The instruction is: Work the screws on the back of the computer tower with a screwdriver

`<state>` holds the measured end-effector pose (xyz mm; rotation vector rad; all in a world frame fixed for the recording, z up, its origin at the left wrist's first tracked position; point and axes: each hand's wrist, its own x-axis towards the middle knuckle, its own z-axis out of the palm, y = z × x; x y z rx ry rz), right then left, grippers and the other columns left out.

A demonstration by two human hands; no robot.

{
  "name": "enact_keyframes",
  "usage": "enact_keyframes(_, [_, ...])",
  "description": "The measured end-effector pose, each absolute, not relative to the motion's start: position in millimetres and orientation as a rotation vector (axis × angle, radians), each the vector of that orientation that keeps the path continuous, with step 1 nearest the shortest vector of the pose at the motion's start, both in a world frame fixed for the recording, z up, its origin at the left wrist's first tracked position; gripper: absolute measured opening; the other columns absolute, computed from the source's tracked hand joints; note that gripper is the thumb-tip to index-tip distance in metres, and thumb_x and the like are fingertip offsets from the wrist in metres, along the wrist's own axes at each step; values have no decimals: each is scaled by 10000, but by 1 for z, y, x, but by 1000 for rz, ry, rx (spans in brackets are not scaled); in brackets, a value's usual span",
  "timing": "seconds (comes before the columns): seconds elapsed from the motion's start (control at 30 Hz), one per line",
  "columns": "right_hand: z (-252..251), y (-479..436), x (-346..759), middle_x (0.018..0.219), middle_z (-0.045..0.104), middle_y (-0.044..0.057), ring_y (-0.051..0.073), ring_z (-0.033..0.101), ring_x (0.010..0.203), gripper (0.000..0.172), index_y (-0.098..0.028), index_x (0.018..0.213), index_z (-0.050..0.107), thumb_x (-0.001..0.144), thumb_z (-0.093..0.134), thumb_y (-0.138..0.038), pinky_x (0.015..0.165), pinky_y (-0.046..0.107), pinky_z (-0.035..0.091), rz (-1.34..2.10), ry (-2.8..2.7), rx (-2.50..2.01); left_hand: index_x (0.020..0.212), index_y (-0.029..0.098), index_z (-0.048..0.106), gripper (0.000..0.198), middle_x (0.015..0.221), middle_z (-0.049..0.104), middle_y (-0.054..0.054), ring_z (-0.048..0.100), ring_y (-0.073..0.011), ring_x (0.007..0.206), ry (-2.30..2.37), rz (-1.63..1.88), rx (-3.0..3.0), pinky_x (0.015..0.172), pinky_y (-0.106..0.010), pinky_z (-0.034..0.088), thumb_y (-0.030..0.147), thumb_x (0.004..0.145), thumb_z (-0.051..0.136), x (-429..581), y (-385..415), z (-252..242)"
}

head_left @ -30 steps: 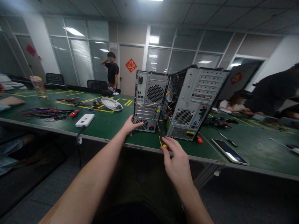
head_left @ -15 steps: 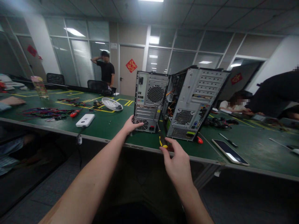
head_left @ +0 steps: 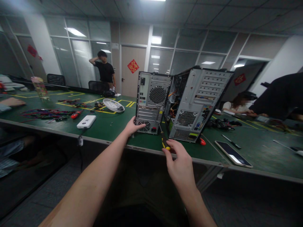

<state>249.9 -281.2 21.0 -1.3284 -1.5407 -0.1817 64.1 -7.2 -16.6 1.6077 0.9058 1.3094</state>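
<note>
Two computer cases stand upright near the table's front edge with their backs toward me. My left hand (head_left: 132, 127) grips the lower left edge of the smaller computer case (head_left: 149, 102), its thumb lying across the fan grille. In my right hand (head_left: 178, 156) is a yellow-and-black screwdriver (head_left: 163, 141), held by the handle between thumb and fingers. Its shaft points up toward the lower right edge of the smaller case; I cannot tell whether the tip touches a screw. The larger computer case (head_left: 189, 116), with an exposed side showing wires, stands just to the right.
On the green table (head_left: 111, 130) to the left lie a white power bank (head_left: 86, 122), a red-handled tool (head_left: 76, 114), bundled cables (head_left: 47, 114) and a white round basket-like item (head_left: 113, 105). A phone (head_left: 233, 154) lies right. Other people are across and beside the table.
The screwdriver handle has shifted very slightly in my right hand. My left hand stays on the smaller case. The standing person in the background has turned a little.
</note>
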Motion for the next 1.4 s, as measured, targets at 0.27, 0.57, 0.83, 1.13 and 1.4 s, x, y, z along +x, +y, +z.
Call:
enact_keyframes(0.27, [20,-281,249,1077,775,118,278,779,930,170,-197,1101,735,983,704,-315,872,435,676,-116,-1486,-1341,1362,191,650,906,1337,765,-159,734,-332,1235,900,1313,1579,1157,-498,528,481,592,1031,66,-14,-12])
enact_keyframes(0.57, [21,-282,251,1269,770,166,318,771,1142,240,-188,1182,776,997,636,-249,996,493,659,-183,-1545,-1308,1367,191,639,909,1357,758,-159,725,-325,1253,899,1316,1590,1159,-491,524,486,599,1026,66,-12,-13])
enact_keyframes(0.83, [22,-284,249,1088,807,142,272,803,877,206,-178,1101,757,984,688,-332,809,418,701,-46,-1466,-1366,1378,198,642,921,1352,760,-161,728,-336,1251,911,1313,1595,1160,-497,522,502,597,1026,66,-10,-15])
enact_keyframes(1.13, [24,-284,252,1285,774,152,315,747,1201,249,-199,1180,777,1003,601,-221,1068,503,613,-234,-1565,-1326,1393,197,636,950,1379,748,-163,715,-329,1279,910,1307,1606,1170,-495,514,527,590,1022,66,-9,-15])
enact_keyframes(1.4, [22,-282,250,1032,786,117,253,764,819,194,-185,1088,746,989,702,-345,780,393,669,-103,-1483,-1390,1382,184,638,929,1361,756,-166,721,-334,1263,898,1320,1597,1162,-501,524,496,597,1025,67,-12,-13])
